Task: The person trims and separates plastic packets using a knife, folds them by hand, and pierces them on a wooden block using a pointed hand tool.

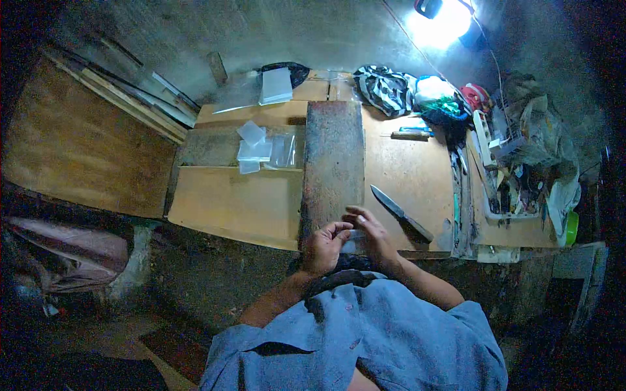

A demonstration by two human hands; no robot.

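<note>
Both hands are close together over the front end of a dark worn board (334, 150) that lies across the table. My left hand (325, 247) is closed, thumb and fingers pinching a small clear plastic piece (354, 236). My right hand (372, 236) is beside it, fingers bent over the same piece; its grip is partly hidden. Right of the hands lies a knife (401, 213), its blade pointing up and left. Left of the board are several clear plastic sheets or bags (255, 151).
A stack of clear sheets (276, 86) lies at the back. Striped cloth (386, 90) and bags bunch at the back right, near a wooden-handled tool (411, 135). A cluttered basket (515, 215) and a green bowl (572, 228) are at right. A lamp (440, 25) shines above.
</note>
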